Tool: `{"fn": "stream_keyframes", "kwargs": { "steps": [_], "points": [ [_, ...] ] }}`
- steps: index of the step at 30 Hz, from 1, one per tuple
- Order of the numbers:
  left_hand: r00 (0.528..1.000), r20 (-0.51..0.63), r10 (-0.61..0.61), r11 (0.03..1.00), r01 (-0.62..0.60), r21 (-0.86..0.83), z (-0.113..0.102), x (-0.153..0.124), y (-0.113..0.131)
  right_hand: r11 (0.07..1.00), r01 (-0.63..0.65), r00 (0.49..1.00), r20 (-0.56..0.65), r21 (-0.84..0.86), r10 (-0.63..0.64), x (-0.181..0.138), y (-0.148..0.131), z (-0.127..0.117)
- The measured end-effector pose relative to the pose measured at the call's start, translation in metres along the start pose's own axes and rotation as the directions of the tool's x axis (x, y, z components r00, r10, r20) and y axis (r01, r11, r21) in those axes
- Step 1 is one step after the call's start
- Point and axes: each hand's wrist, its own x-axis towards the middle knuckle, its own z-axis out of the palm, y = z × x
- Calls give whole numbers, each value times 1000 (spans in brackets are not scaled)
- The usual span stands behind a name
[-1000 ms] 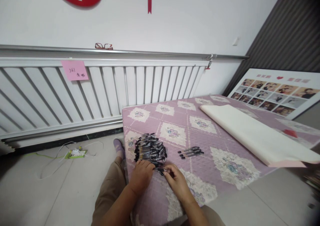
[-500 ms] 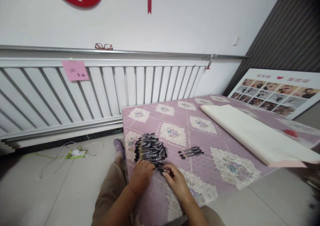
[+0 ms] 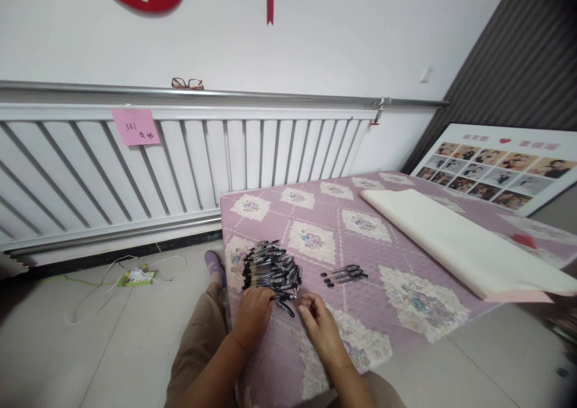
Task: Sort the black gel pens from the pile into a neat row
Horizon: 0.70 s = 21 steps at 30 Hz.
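Observation:
A heap of black-capped pens (image 3: 270, 268) lies near the front left corner of a table under a pink patterned cloth (image 3: 315, 216). My left hand (image 3: 253, 319) rests at the heap's near edge with its fingers curled, and one black pen (image 3: 286, 307) slants out from its fingertips. My right hand (image 3: 318, 325) is just right of that pen, its fingers pinched together; whether anything is in them is hidden. Three more pens (image 3: 344, 274) lie side by side to the right of the heap.
A long cream roll of paper (image 3: 455, 246) lies across the table's right side, with a photo collage board (image 3: 496, 164) behind it. A white radiator (image 3: 180, 161) with a pink note lines the wall. A power strip and cables (image 3: 135, 276) lie on the floor at left.
The pen both hands held level has tilted, its right end dropping toward me. My right hand has drawn slightly away from it.

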Motion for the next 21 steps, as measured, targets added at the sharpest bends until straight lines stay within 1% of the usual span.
{"fn": "stream_keyframes", "kwargs": {
  "steps": [2,4,7,10,12,14,17,19,21],
  "points": [
    [998,-29,-61,997,59,-52,0,1,-3,995,33,999,24,-96,-31,0,-1,2],
    [995,-31,-94,993,91,-81,1,1,-6,972,104,993,70,-209,-92,1,-4,6],
    [995,-30,-96,992,93,-91,2,1,-7,931,150,988,93,-332,-126,3,-12,11],
    [997,-36,-70,993,66,-100,2,0,-6,920,154,987,94,-361,-128,3,-16,14],
    [998,-38,-56,994,52,-101,1,0,-5,941,157,987,84,-299,-138,1,-15,14],
    [998,-40,-45,995,41,-96,0,0,-5,976,117,993,37,-183,-112,-1,-11,12],
    [998,-52,-31,996,27,-85,0,1,-6,999,-8,998,-55,42,11,-3,-4,9],
    [998,-60,-32,997,27,-77,0,1,-6,982,-67,991,-101,179,86,-2,1,5],
    [998,-59,-37,998,33,-61,0,1,-4,954,-110,977,-146,280,156,0,7,1]
  ]
}}
